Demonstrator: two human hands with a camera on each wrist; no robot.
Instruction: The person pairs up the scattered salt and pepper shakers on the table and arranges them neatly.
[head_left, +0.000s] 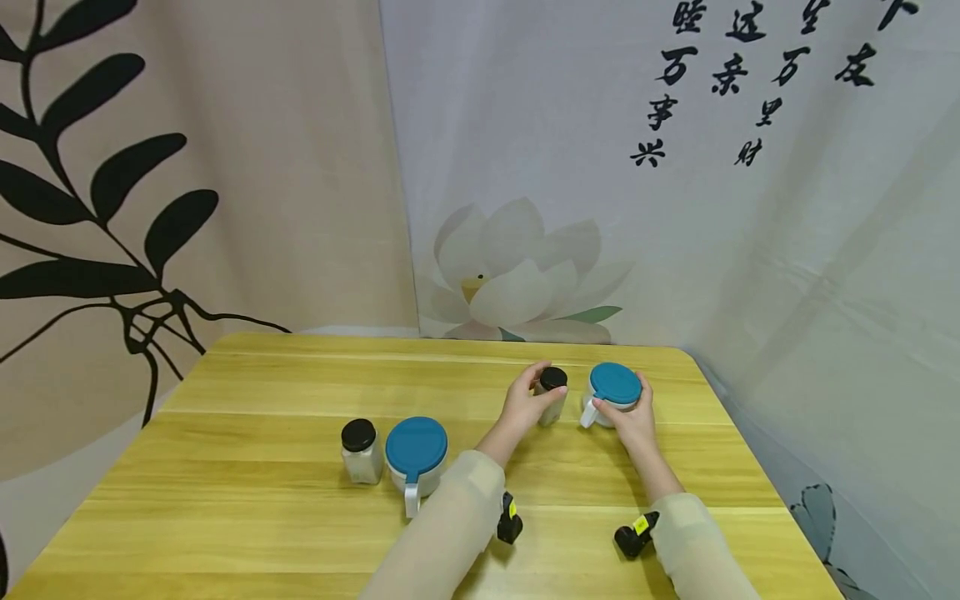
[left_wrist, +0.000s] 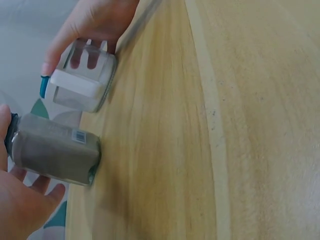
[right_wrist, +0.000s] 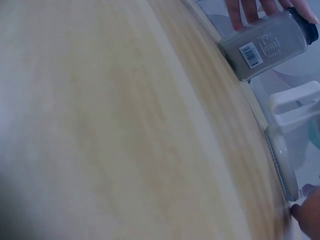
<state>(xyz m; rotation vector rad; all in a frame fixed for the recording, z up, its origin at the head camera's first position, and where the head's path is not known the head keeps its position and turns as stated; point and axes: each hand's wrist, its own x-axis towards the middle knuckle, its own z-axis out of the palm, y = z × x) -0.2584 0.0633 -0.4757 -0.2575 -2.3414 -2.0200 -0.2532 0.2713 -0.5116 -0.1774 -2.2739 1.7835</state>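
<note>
Near the far edge of the table, my left hand (head_left: 521,406) grips a square clear jar (head_left: 553,409) with a black lid, thumb on one side and fingers on the other. A barcode label shows on this jar (left_wrist: 55,148) in the left wrist view. To its right my right hand (head_left: 636,419) holds a clear jar (head_left: 615,382) by its sides; it has a blue lid and a white handle (right_wrist: 295,106) that points toward me. Both jars look upright. Whether their bases touch the wood, I cannot tell.
A second black-lidded jar (head_left: 362,461) stands at the left of the wooden table (head_left: 247,500), beside another blue-lidded jar (head_left: 417,447) with its handle toward me. My left forearm passes close to that one. Behind the table hangs a printed cloth (head_left: 517,150).
</note>
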